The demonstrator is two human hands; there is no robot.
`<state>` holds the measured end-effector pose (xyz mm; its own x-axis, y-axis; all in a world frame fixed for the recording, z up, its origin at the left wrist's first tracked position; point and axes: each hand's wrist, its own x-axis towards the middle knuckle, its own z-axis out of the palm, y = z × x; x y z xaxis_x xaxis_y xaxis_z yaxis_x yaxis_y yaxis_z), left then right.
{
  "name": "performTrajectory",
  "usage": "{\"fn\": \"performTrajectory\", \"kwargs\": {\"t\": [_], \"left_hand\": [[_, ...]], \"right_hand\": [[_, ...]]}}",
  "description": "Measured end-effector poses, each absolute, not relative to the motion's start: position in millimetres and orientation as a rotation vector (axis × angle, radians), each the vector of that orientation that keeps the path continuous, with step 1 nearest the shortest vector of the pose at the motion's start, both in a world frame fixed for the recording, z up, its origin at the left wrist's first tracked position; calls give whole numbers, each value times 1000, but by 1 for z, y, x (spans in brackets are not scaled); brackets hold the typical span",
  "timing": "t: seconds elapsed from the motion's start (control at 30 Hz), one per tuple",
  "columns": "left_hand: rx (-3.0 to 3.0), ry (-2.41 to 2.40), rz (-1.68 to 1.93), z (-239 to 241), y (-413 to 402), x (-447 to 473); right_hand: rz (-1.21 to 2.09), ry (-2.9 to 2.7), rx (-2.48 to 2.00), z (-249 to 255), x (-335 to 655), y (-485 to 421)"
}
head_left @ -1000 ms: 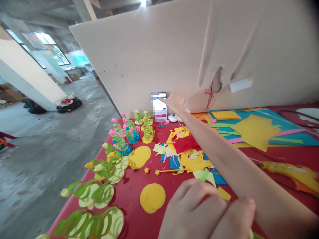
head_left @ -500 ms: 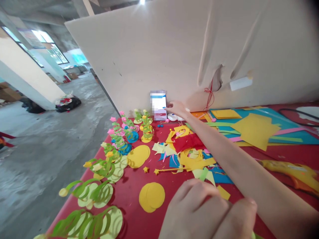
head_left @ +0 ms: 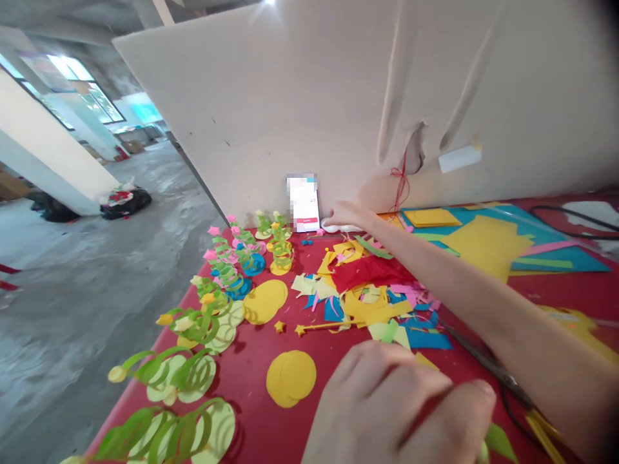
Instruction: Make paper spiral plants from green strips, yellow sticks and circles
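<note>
My right arm reaches across the red table [head_left: 251, 399] to a phone [head_left: 303, 203] propped against the beige board [head_left: 300, 103]. My right hand [head_left: 347, 214] is low beside the phone's bottom right corner, a finger stretched toward its lower edge, holding nothing. It rests over a small white object [head_left: 333, 227]. My left hand [head_left: 391, 409] is close to the camera at the bottom, fingers curled together in a pinch. A green paper piece [head_left: 494, 440] shows at its right side.
Green spiral paper trees [head_left: 193, 322] line the table's left edge, with concrete floor beyond. Yellow discs [head_left: 290, 377] and a scrap pile [head_left: 372, 293] lie mid-table. Scissors [head_left: 507, 386] lie under my right forearm. Coloured sheets [head_left: 483, 245] and a black cable [head_left: 570, 216] are far right.
My right hand has dropped from the upper part of the phone's screen to its bottom right corner. The phone's screen has changed. My left hand has stayed closed in place.
</note>
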<state>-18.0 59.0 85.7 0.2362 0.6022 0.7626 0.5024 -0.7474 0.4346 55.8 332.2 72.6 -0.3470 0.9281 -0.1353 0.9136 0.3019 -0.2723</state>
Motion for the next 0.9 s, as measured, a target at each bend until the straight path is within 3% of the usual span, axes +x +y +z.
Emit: {"fn": "performTrajectory", "kwargs": {"t": [0.37, 0.47, 0.63, 0.9], "left_hand": [[2257, 1061, 1213, 109, 56, -37], [2198, 1040, 1169, 107, 55, -37], [2108, 944, 1226, 99, 53, -31], [1900, 991, 1199, 96, 50, -24]], "right_hand": [[661, -2433, -1333, 117, 131, 136], [932, -2178, -1121, 113, 145, 96], [1196, -1954, -1027, 107, 146, 63], [1228, -1880, -984, 103, 140, 55]]}}
